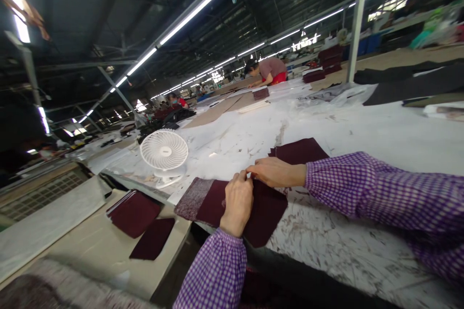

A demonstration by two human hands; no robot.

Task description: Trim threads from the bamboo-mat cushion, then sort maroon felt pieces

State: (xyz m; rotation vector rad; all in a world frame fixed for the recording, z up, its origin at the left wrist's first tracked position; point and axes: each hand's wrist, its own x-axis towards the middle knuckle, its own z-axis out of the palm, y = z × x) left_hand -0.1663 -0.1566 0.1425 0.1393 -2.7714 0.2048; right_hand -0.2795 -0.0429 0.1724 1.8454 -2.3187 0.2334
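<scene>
At the near edge of the white table, my left hand (237, 203) lies over a dark maroon fabric piece (267, 212), its fingers bent and closed on the cloth. The fingertips of my right hand (274, 172) meet those of the left at the far edge of this piece, in a pinch. What exactly lies between the fingertips is partly hidden. Left of my left hand lies another maroon section (211, 203), bordered by a speckled grey-pink strip (191, 199). Just beyond my right wrist rests a further maroon piece (303, 149).
A white fan (165, 151) stands on the table (326, 231) at the left. Lower left, a beige surface (87, 256) carries a maroon stack (136, 212) and a loose maroon piece (152, 239). Dark cloth (416, 84) lies far right. A person (271, 70) bends over the table farther back.
</scene>
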